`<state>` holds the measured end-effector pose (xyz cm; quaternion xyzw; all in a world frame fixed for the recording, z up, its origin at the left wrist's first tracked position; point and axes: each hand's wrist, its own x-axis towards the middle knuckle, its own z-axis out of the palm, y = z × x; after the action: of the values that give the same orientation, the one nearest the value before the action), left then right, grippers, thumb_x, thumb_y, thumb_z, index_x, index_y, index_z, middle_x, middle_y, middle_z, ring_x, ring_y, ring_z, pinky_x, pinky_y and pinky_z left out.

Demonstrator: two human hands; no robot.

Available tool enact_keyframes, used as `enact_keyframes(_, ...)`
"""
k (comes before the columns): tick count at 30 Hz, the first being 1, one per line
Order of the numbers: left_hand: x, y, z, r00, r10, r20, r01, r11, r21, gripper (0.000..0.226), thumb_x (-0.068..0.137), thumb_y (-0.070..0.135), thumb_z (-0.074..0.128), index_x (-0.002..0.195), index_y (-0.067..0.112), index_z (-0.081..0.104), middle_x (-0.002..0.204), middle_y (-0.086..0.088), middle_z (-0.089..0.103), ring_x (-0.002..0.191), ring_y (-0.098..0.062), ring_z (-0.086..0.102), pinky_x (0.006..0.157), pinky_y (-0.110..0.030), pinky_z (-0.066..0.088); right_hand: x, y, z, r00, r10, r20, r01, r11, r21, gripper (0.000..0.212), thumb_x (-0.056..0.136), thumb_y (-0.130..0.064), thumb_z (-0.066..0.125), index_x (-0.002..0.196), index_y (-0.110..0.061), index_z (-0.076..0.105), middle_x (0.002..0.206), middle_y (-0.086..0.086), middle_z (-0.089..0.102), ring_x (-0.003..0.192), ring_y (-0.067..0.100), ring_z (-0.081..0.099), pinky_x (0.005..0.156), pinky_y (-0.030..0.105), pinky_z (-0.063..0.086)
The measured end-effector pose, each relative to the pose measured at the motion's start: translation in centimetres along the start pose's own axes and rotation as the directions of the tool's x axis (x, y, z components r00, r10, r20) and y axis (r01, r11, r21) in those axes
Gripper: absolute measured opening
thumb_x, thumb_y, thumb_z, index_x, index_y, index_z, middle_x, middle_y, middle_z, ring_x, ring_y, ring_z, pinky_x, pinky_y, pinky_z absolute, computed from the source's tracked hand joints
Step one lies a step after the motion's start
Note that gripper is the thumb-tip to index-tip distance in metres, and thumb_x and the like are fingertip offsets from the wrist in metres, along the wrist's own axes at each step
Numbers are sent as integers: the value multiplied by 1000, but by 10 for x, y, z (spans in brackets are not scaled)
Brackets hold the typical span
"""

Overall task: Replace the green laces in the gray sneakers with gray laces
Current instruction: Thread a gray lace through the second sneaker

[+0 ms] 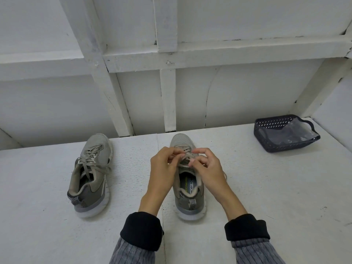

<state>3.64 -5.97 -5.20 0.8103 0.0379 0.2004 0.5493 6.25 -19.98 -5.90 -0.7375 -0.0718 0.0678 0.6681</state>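
Both hands up on the right sneaker (187,189) mid-table: left hand (163,168) and right hand (206,169) curled in, pinching its gray lace (185,155) over the eyelets. Left sneaker (91,174) parked well off to the side, laced, loose ends flopped over. Dark basket (282,143) near the far right edge of the white table (47,216).
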Motion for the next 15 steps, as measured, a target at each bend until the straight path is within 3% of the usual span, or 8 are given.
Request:
enact_keyframes(2, 2, -2, -2, 999, -19, -27, 19, 1000, 1, 20, 92, 10, 66, 86, 29, 69, 90, 7, 69, 82, -4, 64, 74, -13, 49, 1, -1, -2, 1000, -1, 0, 1, 1000, -28, 6, 96, -17, 56, 98, -17, 62, 62, -11, 63, 65, 3, 58, 68, 20, 45)
enact_keyframes(5, 7, -8, -8, 992, -97, -76, 95, 995, -36, 17, 94, 11, 62, 86, 24, 67, 90, 8, 68, 79, -2, 61, 71, -13, 49, 3, -4, -12, 999, -39, 26, 42, 990, -132, 17, 97, -25, 56, 87, -14, 65, 66, -5, 63, 62, 6, 55, 61, 22, 42)
enact_keyframes(8, 10, -17, -9, 962, -233, -142, 212, 966, -149, 15, 97, 11, 58, 86, 20, 63, 88, 7, 66, 75, -5, 59, 67, -17, 50, 4, -13, -22, 1000, -26, -2, 26, 996, -88, 27, 98, -27, 53, 77, -12, 61, 57, -7, 56, 53, 8, 48, 55, 22, 41)
enact_keyframes(10, 11, -26, -8, 919, -339, -203, 299, 932, -203, 12, 99, 13, 55, 90, 17, 62, 89, 4, 63, 76, -9, 59, 69, -19, 51, 4, -17, -28, 997, -13, -81, 13, 1000, -11, 31, 98, -28, 51, 73, -12, 59, 60, -2, 46, 58, 6, 40, 59, 17, 36)
enact_keyframes(12, 11, -36, -6, 851, -466, -244, 389, 870, -303, 9, 100, 13, 53, 97, 12, 61, 91, -2, 60, 78, -12, 58, 73, -21, 51, 5, -16, -33, 990, 4, -139, -1, 1000, 26, 32, 98, -30, 50, 72, -13, 59, 64, 3, 39, 65, 11, 38, 64, 21, 36)
enact_keyframes(15, 9, -53, -5, 739, -640, -213, 497, 730, -468, 13, 103, 13, 48, 108, 5, 57, 98, -10, 57, 82, -13, 57, 76, -23, 52, 5, -12, -34, 985, 29, -171, -25, 999, 30, 33, 98, -32, 50, 73, -13, 59, 60, -2, 37, 65, 13, 38, 67, 24, 37)
